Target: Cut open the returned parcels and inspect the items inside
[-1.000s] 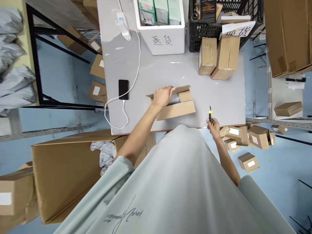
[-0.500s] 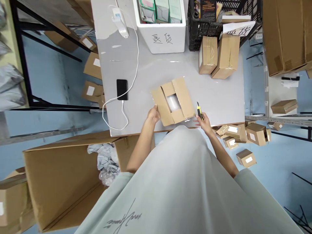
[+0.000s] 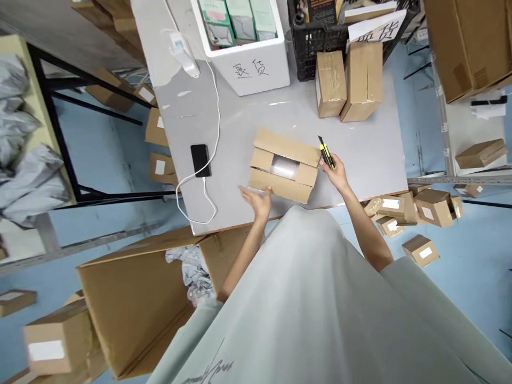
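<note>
A small cardboard box (image 3: 298, 191) lies on the grey table (image 3: 240, 120) in front of me. Its top flaps are partly lifted, and something pale and shiny shows through the gap between them. At the box's near left edge is my left hand (image 3: 258, 202), fingers spread, with the thumb by the near flap; it grips nothing. My right hand (image 3: 335, 172) is closed on a yellow and black utility knife (image 3: 327, 157), its blade pointing away from me. That hand is at the box's right end, its fingertips close to the cardboard.
A white foam bin (image 3: 260, 72) with green-and-white packs and a black crate (image 3: 306, 53) stand at the back. Two taped cartons (image 3: 331, 88) sit before the crate. A phone (image 3: 200, 160) and its cable (image 3: 218, 106) lie left. A large open carton (image 3: 132, 314) is below left.
The box has turned on the table so its long side now runs left to right. My left hand has opened off its corner. The knife stays in my right hand.
</note>
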`<action>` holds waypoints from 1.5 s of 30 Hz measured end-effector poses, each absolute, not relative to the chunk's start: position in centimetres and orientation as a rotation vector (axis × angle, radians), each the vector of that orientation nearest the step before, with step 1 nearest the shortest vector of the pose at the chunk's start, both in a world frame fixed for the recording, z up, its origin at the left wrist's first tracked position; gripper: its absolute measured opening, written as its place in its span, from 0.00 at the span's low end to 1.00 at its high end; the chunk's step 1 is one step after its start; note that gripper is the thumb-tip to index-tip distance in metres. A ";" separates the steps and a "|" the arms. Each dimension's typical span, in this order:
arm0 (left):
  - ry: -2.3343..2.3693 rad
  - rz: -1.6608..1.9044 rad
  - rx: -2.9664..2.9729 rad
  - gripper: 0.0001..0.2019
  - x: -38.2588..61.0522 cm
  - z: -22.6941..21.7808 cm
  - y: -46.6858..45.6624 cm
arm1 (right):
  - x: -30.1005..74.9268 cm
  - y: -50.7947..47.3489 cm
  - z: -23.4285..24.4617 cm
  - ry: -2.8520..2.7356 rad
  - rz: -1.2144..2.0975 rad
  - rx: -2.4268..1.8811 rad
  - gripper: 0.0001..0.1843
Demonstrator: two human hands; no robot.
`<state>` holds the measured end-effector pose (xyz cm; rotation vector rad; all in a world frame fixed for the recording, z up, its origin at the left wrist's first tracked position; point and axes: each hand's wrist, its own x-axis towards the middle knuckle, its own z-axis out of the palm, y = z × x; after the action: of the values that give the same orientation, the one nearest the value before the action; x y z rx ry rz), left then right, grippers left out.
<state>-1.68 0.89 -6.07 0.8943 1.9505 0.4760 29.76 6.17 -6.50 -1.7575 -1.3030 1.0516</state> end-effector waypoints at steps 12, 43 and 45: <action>1.496 0.154 2.128 0.45 2.8 -1.5 14.1 | 30.8 -2.8 -5.2 -1.263 1.020 -1.946 0.29; 1.551 0.169 2.141 0.31 4.9 -2.6 12.8 | 31.6 -3.4 -3.6 -1.893 1.042 -1.976 0.31; 1.557 0.190 2.142 0.31 4.5 -2.5 12.3 | 32.8 -4.3 -4.9 -1.802 0.983 -1.986 0.29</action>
<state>4.55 12.26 -2.52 2.1423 1.5574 0.1904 32.83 -4.26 -4.88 -1.9856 -1.8016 0.9830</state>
